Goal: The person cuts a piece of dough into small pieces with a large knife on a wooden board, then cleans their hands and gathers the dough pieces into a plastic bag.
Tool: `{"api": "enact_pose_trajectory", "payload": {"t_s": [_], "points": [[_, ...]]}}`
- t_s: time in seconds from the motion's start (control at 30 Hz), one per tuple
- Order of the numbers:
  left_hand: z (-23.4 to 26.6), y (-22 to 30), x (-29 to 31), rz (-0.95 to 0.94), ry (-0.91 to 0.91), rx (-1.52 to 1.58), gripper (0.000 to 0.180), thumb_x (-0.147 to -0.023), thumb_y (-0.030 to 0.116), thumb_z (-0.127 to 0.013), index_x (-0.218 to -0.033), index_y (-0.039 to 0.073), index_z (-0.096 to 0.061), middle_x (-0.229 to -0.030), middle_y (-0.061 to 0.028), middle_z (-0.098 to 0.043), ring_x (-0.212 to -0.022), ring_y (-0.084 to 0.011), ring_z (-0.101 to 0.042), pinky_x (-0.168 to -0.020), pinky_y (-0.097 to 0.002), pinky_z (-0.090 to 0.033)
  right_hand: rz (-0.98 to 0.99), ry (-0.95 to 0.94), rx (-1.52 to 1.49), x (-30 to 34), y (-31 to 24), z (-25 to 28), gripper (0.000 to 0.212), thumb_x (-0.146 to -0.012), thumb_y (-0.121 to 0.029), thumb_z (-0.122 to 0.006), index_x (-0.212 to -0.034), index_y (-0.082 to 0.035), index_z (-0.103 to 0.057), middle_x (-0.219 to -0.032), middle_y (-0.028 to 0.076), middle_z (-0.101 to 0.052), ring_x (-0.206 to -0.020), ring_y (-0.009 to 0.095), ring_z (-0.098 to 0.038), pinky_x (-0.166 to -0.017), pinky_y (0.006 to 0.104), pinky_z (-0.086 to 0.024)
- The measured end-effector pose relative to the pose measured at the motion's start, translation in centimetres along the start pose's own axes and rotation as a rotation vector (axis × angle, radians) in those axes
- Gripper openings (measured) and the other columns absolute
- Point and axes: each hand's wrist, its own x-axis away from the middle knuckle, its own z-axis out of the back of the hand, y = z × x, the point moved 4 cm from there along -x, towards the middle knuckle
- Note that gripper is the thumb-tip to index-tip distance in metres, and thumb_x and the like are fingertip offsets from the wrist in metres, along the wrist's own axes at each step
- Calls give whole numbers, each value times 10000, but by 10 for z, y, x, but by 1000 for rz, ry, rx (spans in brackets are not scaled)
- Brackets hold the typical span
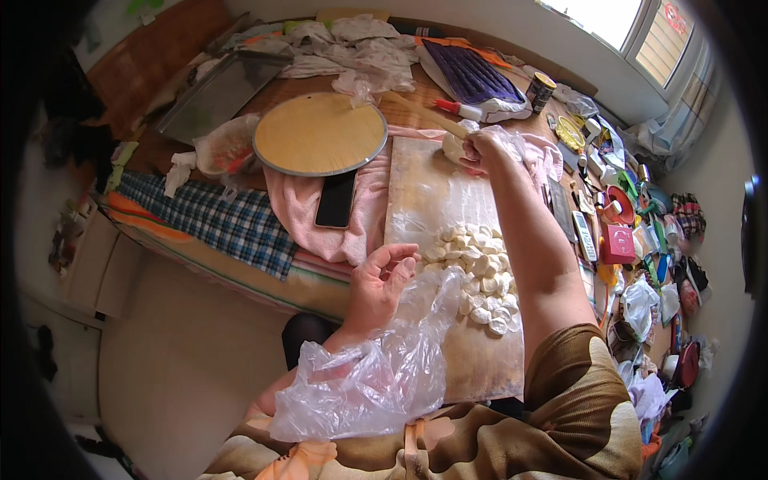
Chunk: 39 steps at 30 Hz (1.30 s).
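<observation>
My right hand [484,152] is closed at the far end of a wooden board [476,356], around the near end of a slim wooden rolling pin [424,112]. A pale lump of dough [454,149] sits beside that hand, partly covered by it. My left hand [382,284] is raised at the board's left edge, fingers curved and apart, with nothing seen in it. Right of it, several small floury dough pieces [480,272] lie crowded on the board. A clear plastic bag [368,384] drapes over my left forearm and the board's near left part.
Left of the board, a dark phone [335,198] rests on a pink towel [288,196], next to a round tan board [320,132]. A metal tray [220,92] stands farther left. Bottles, bags and small goods, including a red box [617,244], crowd the right side.
</observation>
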Motion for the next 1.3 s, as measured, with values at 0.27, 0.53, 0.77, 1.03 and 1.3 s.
{"api": "enact_pose_trajectory", "payload": {"t_s": [0.27,0.53,0.77,1.03,1.3], "points": [[-1,0,1,9,-6,30,244,-966,131,-597,-1153,-23,-626,-1020,-59,-675,-915,-96,-611,-821,-242,-500,62,-257,-410,26,-1,-66,129,-1021,-184,-439,-976,-118,-540,-651,-33,-498,-522,82,-502,-706,368,-575],[0,-2,0,-24,14,75,235,-967,135,-597,-1141,-20,-631,-1023,-67,-674,-923,-99,-612,-820,-245,-498,290,-690,-664,81,-8,-14,165,-1029,-238,-480,-1165,-149,-509,-696,-55,-464,-563,34,-464,-658,317,-564],[-9,-1,3,-15,-21,0,242,-964,147,-607,-1148,-9,-631,-1013,-42,-678,-880,-82,-600,-806,-234,-490,478,-118,17,146,-14,63,244,-1015,-257,-518,-1167,-83,-598,-675,-49,-505,-534,30,-450,-536,220,-480],[-14,3,1,-59,6,33,215,-947,140,-631,-1112,5,-657,-918,-14,-670,-785,-60,-577,-727,-217,-484,602,142,273,123,-31,25,275,-963,-227,-548,-1139,-58,-674,-688,68,-621,-562,142,-581,-519,315,-477],[-14,5,4,-34,-44,5,226,-962,136,-610,-1151,13,-635,-994,-15,-670,-882,-57,-582,-800,-214,-479,508,136,441,128,-40,-26,267,-935,-229,-550,-1112,-85,-688,-852,125,-697,-649,207,-654,-606,361,-510]]}}
